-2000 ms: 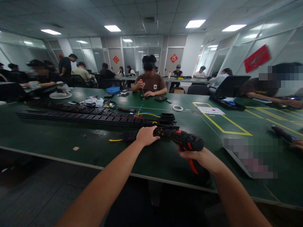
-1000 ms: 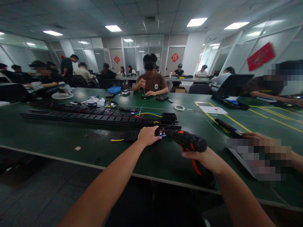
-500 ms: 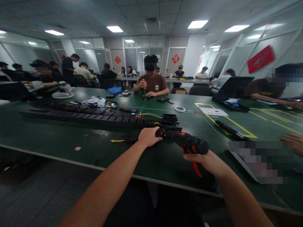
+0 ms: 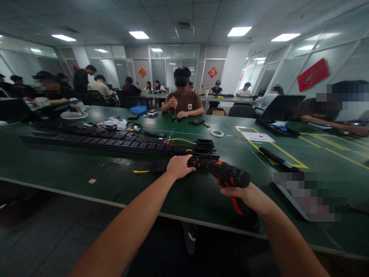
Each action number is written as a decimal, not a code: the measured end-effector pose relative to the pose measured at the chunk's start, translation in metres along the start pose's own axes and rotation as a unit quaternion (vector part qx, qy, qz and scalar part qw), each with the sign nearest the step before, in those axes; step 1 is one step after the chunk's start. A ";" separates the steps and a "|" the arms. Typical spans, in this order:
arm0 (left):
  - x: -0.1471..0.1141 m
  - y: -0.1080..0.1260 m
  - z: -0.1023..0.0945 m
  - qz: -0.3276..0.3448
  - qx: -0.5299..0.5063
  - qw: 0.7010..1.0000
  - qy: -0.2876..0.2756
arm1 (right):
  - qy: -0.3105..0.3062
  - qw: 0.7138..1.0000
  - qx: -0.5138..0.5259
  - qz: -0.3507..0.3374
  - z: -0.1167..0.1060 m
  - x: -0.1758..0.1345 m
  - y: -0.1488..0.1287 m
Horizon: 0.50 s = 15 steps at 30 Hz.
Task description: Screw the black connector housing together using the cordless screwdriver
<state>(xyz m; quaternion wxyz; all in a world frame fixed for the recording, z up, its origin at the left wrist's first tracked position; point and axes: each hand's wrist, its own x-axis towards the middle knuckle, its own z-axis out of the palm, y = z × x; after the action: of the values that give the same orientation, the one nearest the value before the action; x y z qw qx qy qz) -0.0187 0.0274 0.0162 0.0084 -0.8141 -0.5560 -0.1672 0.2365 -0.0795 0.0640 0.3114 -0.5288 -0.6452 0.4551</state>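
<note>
Left hand [image 4: 180,167] hides the middle of a black socket strip [image 4: 157,167]. Bit of the drill [image 4: 227,173] — too small, dark to make out (contact can't be told). Flat item [image 4: 291,201] mostly pixelated over. Dark object [image 4: 357,209] cut by right edge — kind unclear.

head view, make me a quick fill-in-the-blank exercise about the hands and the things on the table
1. The power drill is held in the ____ hand.
2. Just left of the black socket unit gripped by the left hand is a ____ wire.
3. In the picture, the blue basket is to the ____ of the white ring.
4. The colour of the tabletop is ____.

Missing words: right; yellow; left; green
</note>
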 end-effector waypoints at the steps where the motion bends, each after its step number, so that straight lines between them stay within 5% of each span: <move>1: 0.000 0.000 0.000 -0.001 -0.001 1.000 -0.001 | 0.001 1.000 0.003 0.003 0.000 0.000 0.000; 15: -0.001 0.001 0.000 -0.005 0.006 1.000 -0.010 | 0.011 1.000 -0.008 0.005 0.000 0.000 0.000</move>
<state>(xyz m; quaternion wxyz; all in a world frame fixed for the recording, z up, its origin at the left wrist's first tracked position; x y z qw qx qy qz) -0.0181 0.0256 0.0165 0.0063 -0.8127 -0.5614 -0.1558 0.2366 -0.0796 0.0638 0.3122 -0.5398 -0.6422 0.4458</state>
